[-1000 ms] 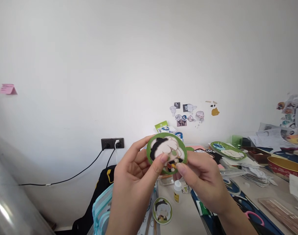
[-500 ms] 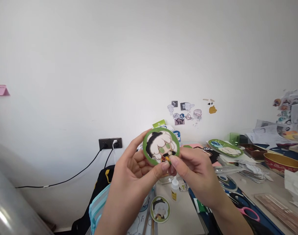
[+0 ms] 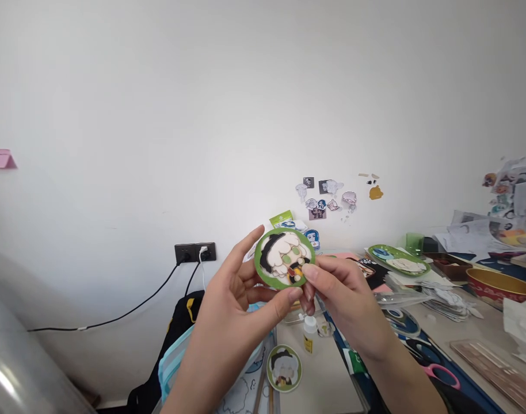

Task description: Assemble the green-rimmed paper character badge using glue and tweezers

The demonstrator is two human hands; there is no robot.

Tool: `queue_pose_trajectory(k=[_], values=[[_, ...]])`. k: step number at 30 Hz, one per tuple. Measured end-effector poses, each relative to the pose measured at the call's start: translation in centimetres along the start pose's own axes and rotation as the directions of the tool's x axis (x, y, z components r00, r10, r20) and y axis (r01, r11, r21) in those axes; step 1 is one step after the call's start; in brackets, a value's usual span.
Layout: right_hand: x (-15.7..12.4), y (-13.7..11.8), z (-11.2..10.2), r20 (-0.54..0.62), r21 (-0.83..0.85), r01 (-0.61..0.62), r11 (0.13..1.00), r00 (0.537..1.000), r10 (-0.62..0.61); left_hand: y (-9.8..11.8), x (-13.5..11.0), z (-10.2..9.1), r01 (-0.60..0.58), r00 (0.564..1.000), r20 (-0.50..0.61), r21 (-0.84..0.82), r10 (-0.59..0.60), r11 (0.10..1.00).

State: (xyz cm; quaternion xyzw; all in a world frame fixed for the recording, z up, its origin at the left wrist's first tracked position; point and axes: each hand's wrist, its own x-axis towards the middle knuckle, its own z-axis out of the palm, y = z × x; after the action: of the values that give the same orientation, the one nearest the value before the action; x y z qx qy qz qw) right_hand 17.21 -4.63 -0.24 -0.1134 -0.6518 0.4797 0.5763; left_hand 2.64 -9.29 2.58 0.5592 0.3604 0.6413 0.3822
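A round green-bordered disc (image 3: 284,259) shows a cartoon figure with white hair and a black hat. My right hand (image 3: 349,299) pinches its right edge, thumb on the front and fingers behind. Around its left and lower edge curves my left hand (image 3: 237,305); the thumb lies at the bottom rim, some fingers are partly hidden behind, and the index finger points up beside it. On the tabletop below lies a similar round picture (image 3: 284,368) with a paler figure. Just behind that stands a small white-capped glue bottle (image 3: 309,334).
To the right are pink-handled scissors (image 3: 444,376), a red and gold bowl (image 3: 500,284), a green oval plate (image 3: 399,260) and stacked paper cutouts (image 3: 448,299). A light-blue mesh pouch (image 3: 174,359) sits at left, near a wall socket (image 3: 194,252). Small cutouts (image 3: 317,213) are stuck to the wall.
The disc has turned slightly and tilted. My left index finger has come away from its upper rim, and my left thumb has slid off its front to the lower edge.
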Motion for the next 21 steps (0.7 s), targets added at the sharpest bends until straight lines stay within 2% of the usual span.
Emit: queue_pose_trajectory(k=[4, 11, 16, 21], values=[[-0.1, -0.1, 0.3, 0.024, 0.100, -0.052, 0.994, 0.998, 0.049, -0.1, -0.1, 0.4, -0.057, 0.995, -0.083, 0.059, 0.061, 0.997], [-0.2, 0.0, 0.6, 0.036, 0.134, -0.073, 0.988, 0.997, 0.069, 0.1, -0.2, 0.6, -0.068, 0.990, -0.122, 0.063, 0.075, 0.996], [-0.1, -0.2, 0.8, 0.020, 0.144, -0.108, 0.984, 0.994, 0.106, 0.1, -0.3, 0.3, -0.075, 0.994, -0.079, 0.084, 0.081, 0.994], [0.1, -0.3, 0.9, -0.024, 0.227, -0.125, 0.966, 0.991, 0.134, 0.2, 0.1, -0.9, -0.048, 0.999, 0.004, 0.171, 0.048, 0.984]])
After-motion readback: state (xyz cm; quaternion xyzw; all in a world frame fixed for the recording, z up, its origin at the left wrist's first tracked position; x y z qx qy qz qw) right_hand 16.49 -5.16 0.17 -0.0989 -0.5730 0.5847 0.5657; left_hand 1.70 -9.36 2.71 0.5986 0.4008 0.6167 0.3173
